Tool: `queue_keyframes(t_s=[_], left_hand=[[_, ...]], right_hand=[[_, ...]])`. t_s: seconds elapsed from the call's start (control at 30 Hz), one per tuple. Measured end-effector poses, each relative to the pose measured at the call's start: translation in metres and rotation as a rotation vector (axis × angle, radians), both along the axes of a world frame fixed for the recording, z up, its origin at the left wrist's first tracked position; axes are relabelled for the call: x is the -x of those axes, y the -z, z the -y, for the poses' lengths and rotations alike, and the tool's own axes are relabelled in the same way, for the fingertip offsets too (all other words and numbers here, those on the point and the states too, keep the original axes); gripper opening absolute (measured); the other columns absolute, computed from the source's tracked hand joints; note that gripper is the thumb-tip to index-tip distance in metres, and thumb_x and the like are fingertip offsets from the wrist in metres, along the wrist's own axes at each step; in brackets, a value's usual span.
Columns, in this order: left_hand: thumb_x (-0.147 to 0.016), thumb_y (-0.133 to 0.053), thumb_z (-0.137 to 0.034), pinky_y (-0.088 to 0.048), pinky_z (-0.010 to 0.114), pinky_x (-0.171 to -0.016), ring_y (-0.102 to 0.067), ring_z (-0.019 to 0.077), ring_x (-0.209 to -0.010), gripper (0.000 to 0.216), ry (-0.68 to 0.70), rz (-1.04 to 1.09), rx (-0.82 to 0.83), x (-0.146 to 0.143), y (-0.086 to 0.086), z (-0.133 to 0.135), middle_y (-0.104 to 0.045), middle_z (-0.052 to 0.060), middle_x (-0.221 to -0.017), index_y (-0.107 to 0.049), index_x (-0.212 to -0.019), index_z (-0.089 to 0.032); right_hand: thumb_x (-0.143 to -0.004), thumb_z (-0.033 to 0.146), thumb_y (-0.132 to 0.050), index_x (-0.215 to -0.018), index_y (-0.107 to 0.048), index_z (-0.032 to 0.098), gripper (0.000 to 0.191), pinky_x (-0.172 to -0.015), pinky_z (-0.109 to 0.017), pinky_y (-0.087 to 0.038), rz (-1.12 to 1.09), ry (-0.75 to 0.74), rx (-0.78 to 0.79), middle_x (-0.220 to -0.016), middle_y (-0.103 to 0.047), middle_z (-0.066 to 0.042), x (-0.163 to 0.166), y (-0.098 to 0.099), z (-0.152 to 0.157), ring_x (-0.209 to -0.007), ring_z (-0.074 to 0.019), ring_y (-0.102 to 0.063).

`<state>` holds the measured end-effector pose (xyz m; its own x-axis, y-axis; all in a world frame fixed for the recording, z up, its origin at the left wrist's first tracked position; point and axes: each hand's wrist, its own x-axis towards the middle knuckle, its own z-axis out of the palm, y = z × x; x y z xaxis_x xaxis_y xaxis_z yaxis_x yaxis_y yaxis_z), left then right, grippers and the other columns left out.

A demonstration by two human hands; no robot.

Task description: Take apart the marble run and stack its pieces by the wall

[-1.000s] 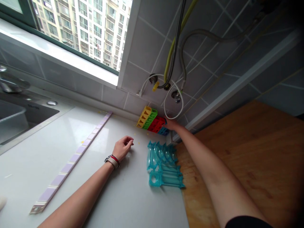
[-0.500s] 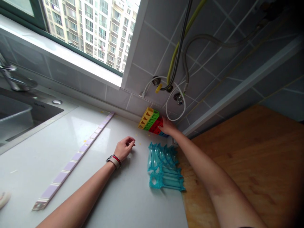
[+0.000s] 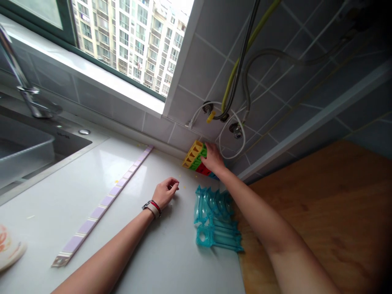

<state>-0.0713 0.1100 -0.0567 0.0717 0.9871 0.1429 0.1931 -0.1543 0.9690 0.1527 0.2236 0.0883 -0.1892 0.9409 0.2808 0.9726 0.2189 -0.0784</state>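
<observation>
Against the tiled wall stands a stack of plastic pieces with rows of openings: a yellow piece, a green piece, a red piece and a blue one partly hidden. My right hand grips the green piece, its thumb in front and fingers over the back. On the white counter rests my left hand, with a bracelet and watch band, its fingers curled in; what lies inside them, if anything, is hidden. To its right lie several translucent teal plastic pieces, some curved, some long and straight.
A long lilac-and-white striped strip lies across the counter. The sink and faucet are at left. A white item with orange print sits lower left. Hoses hang at the wall; a wooden board is right.
My right hand has shifted from the red piece up and left onto the green piece. My left hand stays curled on the counter. The camera view has moved slightly left.
</observation>
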Motion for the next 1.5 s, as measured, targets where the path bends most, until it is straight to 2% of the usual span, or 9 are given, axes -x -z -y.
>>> queue_keyframes(t_s=[0.13, 0.23, 0.47, 0.7, 0.97, 1.27, 1.5], left_hand=[[-0.089, -0.058, -0.042, -0.049, 0.028, -0.061, -0.068, 0.0183, -0.064, 0.024, -0.005, 0.001, -0.004, 0.000, -0.001, 0.000, -0.077, 0.003, -0.077, -0.070, -0.093, -0.022], [-0.089, -0.058, -0.042, -0.049, 0.028, -0.061, -0.068, 0.0181, -0.063, 0.023, -0.008, -0.001, -0.002, 0.000, -0.001, 0.001, -0.077, 0.002, -0.076, -0.070, -0.092, -0.022], [-0.090, -0.057, -0.042, -0.050, 0.028, -0.063, -0.067, 0.0177, -0.062, 0.024, 0.000, -0.006, 0.009, -0.001, -0.001, 0.001, -0.076, 0.002, -0.077, -0.070, -0.093, -0.022], [-0.091, -0.057, -0.043, -0.050, 0.028, -0.063, -0.067, 0.0176, -0.063, 0.024, 0.006, -0.012, 0.008, 0.000, -0.001, 0.001, -0.077, 0.002, -0.077, -0.070, -0.094, -0.022], [-0.091, -0.057, -0.041, -0.049, 0.027, -0.064, -0.066, 0.0172, -0.064, 0.024, -0.004, -0.032, 0.005, 0.000, -0.003, 0.002, -0.076, 0.001, -0.076, -0.070, -0.093, -0.022], [-0.091, -0.057, -0.041, -0.049, 0.028, -0.064, -0.065, 0.0165, -0.062, 0.023, -0.020, -0.046, 0.001, 0.000, -0.003, 0.002, -0.076, 0.001, -0.076, -0.070, -0.092, -0.022], [-0.090, -0.059, -0.039, -0.050, 0.028, -0.063, -0.065, 0.0166, -0.063, 0.020, -0.036, -0.043, -0.009, 0.000, 0.001, 0.000, -0.075, 0.002, -0.081, -0.069, -0.093, -0.022]], right_hand=[[-0.085, 0.018, -0.070, -0.142, -0.052, 0.027, 0.061, -0.116, -0.050, -0.038, 0.033, -0.110, -0.025, -0.149, -0.042, -0.012, 0.005, -0.001, -0.010, -0.138, -0.0333, -0.043], [-0.083, 0.012, -0.070, -0.137, -0.056, 0.024, 0.057, -0.117, -0.050, -0.037, 0.036, -0.126, -0.044, -0.144, -0.045, -0.013, 0.006, 0.005, -0.016, -0.138, -0.0328, -0.042], [-0.085, 0.009, -0.064, -0.134, -0.056, 0.022, 0.051, -0.113, -0.046, -0.042, 0.011, -0.131, -0.044, -0.137, -0.050, -0.013, 0.005, 0.017, -0.023, -0.130, -0.0291, -0.052], [-0.083, 0.000, -0.056, -0.131, -0.056, 0.023, 0.053, -0.109, -0.043, -0.045, -0.037, -0.121, -0.051, -0.145, -0.047, -0.013, 0.005, 0.024, -0.024, -0.128, -0.0281, -0.055], [-0.080, 0.001, -0.061, -0.126, -0.059, 0.018, 0.049, -0.117, -0.043, -0.038, -0.091, -0.218, -0.084, -0.142, -0.048, -0.015, -0.002, 0.026, -0.022, -0.136, -0.0277, -0.048], [-0.079, 0.001, -0.062, -0.120, -0.062, 0.020, 0.045, -0.112, -0.043, -0.043, -0.144, -0.304, -0.098, -0.138, -0.052, -0.013, -0.008, 0.027, -0.022, -0.128, -0.0258, -0.054], [-0.081, 0.003, -0.060, -0.128, -0.059, 0.016, 0.049, -0.111, -0.039, -0.043, -0.187, -0.299, -0.114, -0.130, -0.056, -0.013, -0.008, 0.023, -0.028, -0.124, -0.0252, -0.056]])
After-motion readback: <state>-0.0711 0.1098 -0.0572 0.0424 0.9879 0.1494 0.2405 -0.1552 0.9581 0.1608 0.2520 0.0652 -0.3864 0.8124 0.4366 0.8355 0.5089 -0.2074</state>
